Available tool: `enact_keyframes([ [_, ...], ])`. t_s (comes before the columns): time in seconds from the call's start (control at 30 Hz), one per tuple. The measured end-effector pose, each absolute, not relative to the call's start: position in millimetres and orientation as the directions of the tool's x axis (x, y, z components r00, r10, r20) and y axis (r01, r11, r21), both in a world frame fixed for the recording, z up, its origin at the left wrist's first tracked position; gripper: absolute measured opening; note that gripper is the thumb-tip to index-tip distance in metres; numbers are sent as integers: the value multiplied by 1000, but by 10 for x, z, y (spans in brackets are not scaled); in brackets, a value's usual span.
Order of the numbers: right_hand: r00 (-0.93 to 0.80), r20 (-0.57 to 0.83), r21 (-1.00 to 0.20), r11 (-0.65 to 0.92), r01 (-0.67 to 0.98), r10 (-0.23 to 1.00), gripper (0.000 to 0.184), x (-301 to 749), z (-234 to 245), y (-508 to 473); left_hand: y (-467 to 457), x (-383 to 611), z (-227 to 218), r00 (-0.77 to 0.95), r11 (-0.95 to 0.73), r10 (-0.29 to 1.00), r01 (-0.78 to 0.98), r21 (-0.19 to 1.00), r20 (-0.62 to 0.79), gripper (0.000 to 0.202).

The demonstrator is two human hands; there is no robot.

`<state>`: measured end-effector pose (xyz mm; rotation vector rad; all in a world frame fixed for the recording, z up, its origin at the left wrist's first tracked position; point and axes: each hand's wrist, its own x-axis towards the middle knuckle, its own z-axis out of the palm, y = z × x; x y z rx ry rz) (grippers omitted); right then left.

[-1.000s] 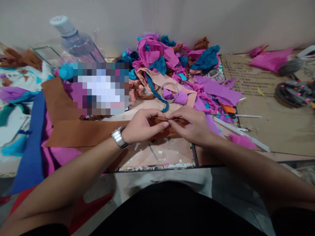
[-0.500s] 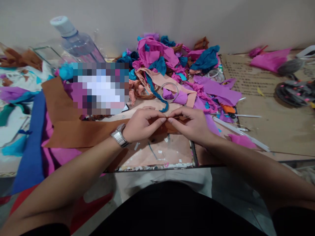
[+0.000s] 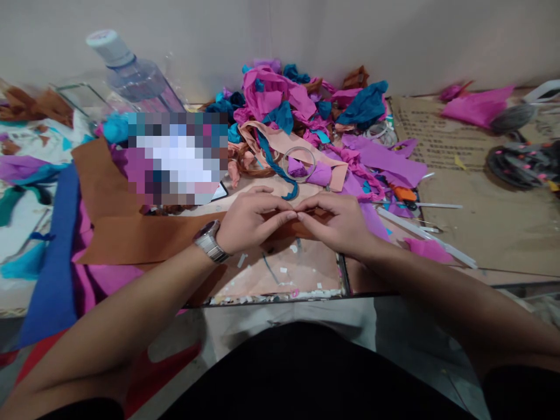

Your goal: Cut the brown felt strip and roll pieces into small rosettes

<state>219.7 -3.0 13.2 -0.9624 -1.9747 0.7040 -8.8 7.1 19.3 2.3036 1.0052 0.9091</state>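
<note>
I see the left hand and right hand tip to tip, thumb and forefinger of each pinched on the edge of the matte, flat brown strip. It lies along the table's front, passing beneath the left wrist with its metal-link watch. Just beyond my fingertips curls a tightly twisted teal cord, near a thin round ring; behind them heaps a pile of crumpled, papery scraps.

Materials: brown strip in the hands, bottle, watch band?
Brown strip: likely crepe paper, maybe thin fabric; matte, thin sheet, no weave discernible. Bottle: probably clear plastic, glossy; see-through body with pale highlights. Watch band: looks like metal, shiny; silvery, segmented links.
</note>
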Motion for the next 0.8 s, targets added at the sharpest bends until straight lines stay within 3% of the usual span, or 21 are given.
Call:
enact_keyframes([
  [0.27,-293,345,-831,435,346,892,6,2175,154,-20,80,-103,209,455,-639,767,477,603,452,21],
  [0.47,-251,320,-842,395,367,914,4,2176,163,2,113,-146,257,328,-518,855,494,698,403,28],
  [0.67,-308,314,-856,408,316,898,7,2157,143,-33,86,-99,248,511,-599,782,453,661,358,24],
  [0.8,-357,384,-812,496,308,852,11,2170,112,-41,63,-73,241,539,-586,775,418,694,330,22],
])
